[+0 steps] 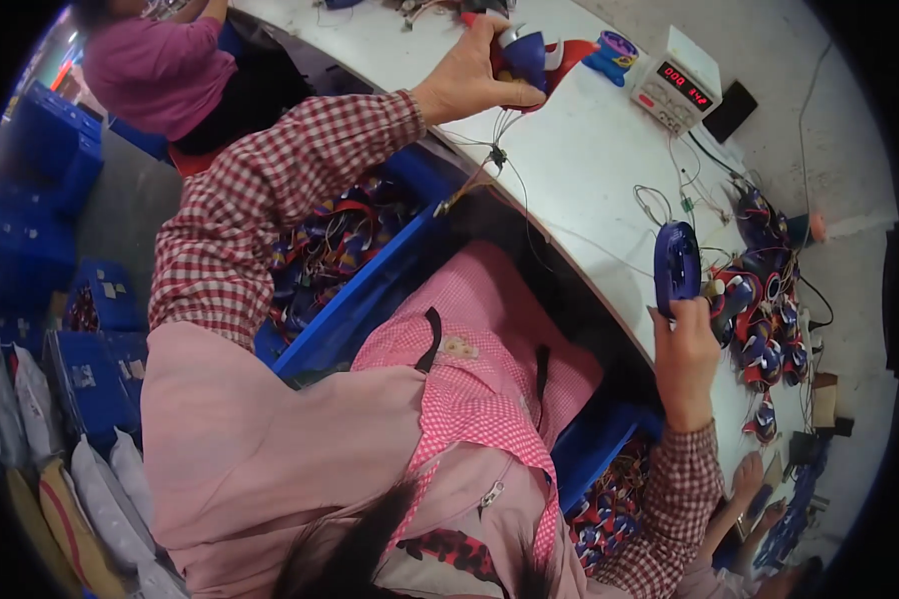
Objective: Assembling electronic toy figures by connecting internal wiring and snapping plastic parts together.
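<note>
Toward twelve o'clock over the white tabletop, a red-and-blue moulded plastic toy part trailing thin wires is clasped in the left hand, and toward three o'clock a blue oval plastic shell is pinched by the right hand; both are judged light, rigid, best held by the casing, wires fragile.

Bright, even overhead light; soft shadows; slight blur (fisheye bends edges, black corners).
</note>
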The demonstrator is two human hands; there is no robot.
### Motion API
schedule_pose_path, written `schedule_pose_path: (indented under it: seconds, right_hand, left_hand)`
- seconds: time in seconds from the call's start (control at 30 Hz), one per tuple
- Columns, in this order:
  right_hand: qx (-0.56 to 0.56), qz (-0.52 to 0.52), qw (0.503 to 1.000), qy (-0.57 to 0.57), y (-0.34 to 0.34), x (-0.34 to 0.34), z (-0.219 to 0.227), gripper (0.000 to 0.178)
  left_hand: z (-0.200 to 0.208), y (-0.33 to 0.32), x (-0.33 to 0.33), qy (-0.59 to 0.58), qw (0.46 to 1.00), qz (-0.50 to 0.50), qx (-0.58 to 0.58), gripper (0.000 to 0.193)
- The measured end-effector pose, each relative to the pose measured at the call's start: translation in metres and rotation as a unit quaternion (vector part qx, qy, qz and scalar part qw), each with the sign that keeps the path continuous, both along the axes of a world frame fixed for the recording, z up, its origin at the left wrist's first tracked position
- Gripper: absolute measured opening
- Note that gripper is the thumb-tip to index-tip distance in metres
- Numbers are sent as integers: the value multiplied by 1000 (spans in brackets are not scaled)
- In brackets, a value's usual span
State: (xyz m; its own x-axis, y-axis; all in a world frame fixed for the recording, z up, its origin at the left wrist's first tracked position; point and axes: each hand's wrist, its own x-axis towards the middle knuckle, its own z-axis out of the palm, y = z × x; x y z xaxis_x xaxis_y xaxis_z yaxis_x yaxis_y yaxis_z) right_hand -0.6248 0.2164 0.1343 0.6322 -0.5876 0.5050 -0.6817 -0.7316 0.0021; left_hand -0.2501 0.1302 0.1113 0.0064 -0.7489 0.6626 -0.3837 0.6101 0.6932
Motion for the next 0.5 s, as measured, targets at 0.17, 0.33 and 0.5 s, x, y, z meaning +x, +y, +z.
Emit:
schedule_pose_path:
  seconds: [0.17, 0.33, 0.5]
  right_hand:
    - [43, -53, 993, 94, -17, 25, -53, 21]
    - [50, -96, 981, 161, -30, 42, -67, 10]
    - [74, -114, 979, 155, -44, 58, -78, 12]
  left_hand:
    - [-67, -43, 8, -79, 980, 127, 129, 82]
    - [-88, -86, -1, -149, 952, 219, 150, 80]
    - [-97, -109, 10, -208, 943, 245, 90, 80]
